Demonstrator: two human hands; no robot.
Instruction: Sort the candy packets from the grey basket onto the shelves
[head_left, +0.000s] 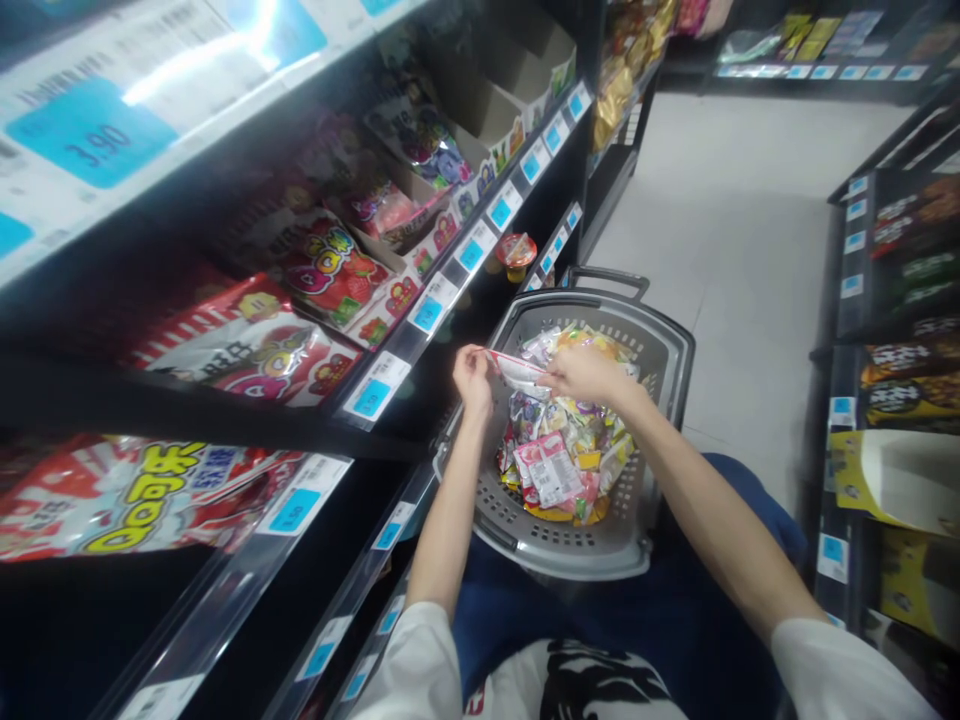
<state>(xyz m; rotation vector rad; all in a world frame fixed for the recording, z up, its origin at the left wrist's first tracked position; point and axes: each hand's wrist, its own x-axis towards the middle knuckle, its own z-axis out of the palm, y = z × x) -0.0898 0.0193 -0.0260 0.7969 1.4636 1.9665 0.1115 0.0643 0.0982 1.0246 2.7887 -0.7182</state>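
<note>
So both hands were up over the basket (685,390), right above the heap of small packets (607,450) inside it. The left hand (474,380) had its fingers pinched on one end of a red-edged white packet (519,372), and the right hand (589,373) had its fingers closed on the other end. Held from both ends like that, it spanned the gap pretty straight instead of flopping, I'd guess that's what the two-handed hold was good for. Couldn't read the print on it from that angle.

The basket sat right in front of the blue trousers (499,610), so neither arm had to stretch much. Couldn't tell what it was resting on though. Its high sides penned in the loose stuff, with a pink-and-white packet (553,470) lying on top near the close end.

Off to the left, the gummy bags (330,265) stood in open cardboard trays (401,292), probably so they'd lean back and show their fronts, with price tags (429,312) lined along the shelf edge (405,345) below them.
</note>
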